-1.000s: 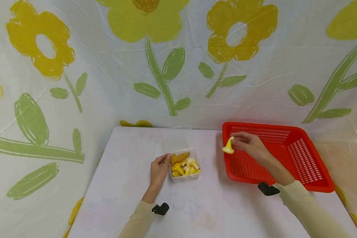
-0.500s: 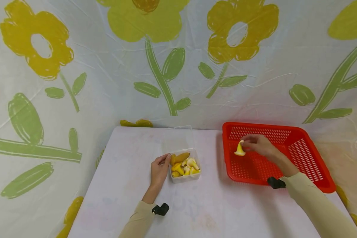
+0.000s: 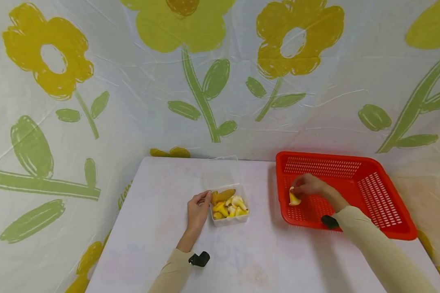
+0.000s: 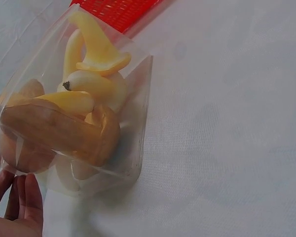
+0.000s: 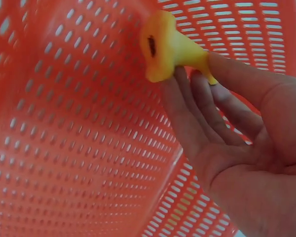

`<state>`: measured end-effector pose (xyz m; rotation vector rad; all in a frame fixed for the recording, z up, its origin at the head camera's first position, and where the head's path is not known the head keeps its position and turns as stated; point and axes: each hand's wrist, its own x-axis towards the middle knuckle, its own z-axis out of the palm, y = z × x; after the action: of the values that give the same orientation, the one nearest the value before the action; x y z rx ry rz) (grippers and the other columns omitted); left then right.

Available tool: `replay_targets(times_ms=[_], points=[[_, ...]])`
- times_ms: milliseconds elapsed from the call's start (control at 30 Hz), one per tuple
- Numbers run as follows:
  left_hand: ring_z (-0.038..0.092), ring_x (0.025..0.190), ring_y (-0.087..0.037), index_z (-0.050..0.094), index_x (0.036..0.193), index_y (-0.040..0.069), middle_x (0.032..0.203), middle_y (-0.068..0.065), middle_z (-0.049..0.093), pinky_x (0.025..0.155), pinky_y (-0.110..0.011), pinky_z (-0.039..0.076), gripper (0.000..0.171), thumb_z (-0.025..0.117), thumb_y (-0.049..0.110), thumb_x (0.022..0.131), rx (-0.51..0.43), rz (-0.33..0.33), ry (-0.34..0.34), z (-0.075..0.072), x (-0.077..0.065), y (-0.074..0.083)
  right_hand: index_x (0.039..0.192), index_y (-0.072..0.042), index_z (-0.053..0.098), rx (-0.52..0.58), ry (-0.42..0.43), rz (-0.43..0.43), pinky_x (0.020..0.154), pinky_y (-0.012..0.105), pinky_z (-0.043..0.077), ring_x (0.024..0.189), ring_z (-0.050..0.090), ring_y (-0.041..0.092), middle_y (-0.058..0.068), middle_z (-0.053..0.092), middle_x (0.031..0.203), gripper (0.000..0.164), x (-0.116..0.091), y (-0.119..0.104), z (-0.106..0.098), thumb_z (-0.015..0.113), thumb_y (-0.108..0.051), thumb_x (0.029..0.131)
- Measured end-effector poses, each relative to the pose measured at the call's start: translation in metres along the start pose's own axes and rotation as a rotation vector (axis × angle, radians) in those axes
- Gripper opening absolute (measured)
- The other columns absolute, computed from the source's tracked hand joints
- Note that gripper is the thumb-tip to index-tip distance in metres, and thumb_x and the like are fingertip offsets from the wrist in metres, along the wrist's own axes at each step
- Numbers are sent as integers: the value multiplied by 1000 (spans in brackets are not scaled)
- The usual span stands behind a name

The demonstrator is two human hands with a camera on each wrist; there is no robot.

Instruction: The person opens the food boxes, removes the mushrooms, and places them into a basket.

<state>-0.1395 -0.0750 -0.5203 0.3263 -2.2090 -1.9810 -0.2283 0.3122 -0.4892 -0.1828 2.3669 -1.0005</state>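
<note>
My right hand (image 3: 309, 185) pinches the stem of a yellow mushroom (image 3: 294, 197) with a flared cap, inside the left part of a red plastic basket (image 3: 392, 197). In the right wrist view, thumb and fingertips meet on the narrow stem of the mushroom (image 5: 160, 47), and a dark spot shows on its cap. My left hand (image 3: 198, 211) grips a small clear plastic box (image 3: 230, 221) at its left side, fingertips right at the wall. Several yellow, pale and brown mushrooms (image 4: 59, 128) lie heaped in the box.
The clear lid (image 3: 221, 171) stands open behind the box. Box and basket stand on a white-clothed table (image 3: 161, 195), the basket to the right. A flower-printed cloth (image 3: 242, 134) hangs behind the table's back edge.
My right hand has carried the mushroom from above the basket's left rim rightward, then lower into the basket. The left hand has stayed at the box.
</note>
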Motion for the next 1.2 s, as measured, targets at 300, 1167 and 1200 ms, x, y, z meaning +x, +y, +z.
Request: replay_targets(times_ms=[300,1167,1200], points=[[64,96,-34,71,118,-8,111,-23,67,67,-12,49,28,67,14,101,6,-30,24,8,14,-38,120,15,62,-65,-45,58,84,44,60,88,66,31,20,67,102,31,1,-7,3,66,-3,96],[65,96,-31,74,117,-5,109,-19,68,68,-11,49,29,70,19,100,-5,-9,37,5,16,-46,127,9,58,153,236,-128,94,49,57,104,65,39,26,65,117,34,-23,-56,13,60,-18,106],[65,97,-33,73,117,-6,110,-21,68,68,-11,49,29,69,17,100,-6,-15,33,6,15,-43,126,8,59,163,238,-132,94,48,57,104,65,39,26,65,118,33,-23,-58,14,60,-18,105]])
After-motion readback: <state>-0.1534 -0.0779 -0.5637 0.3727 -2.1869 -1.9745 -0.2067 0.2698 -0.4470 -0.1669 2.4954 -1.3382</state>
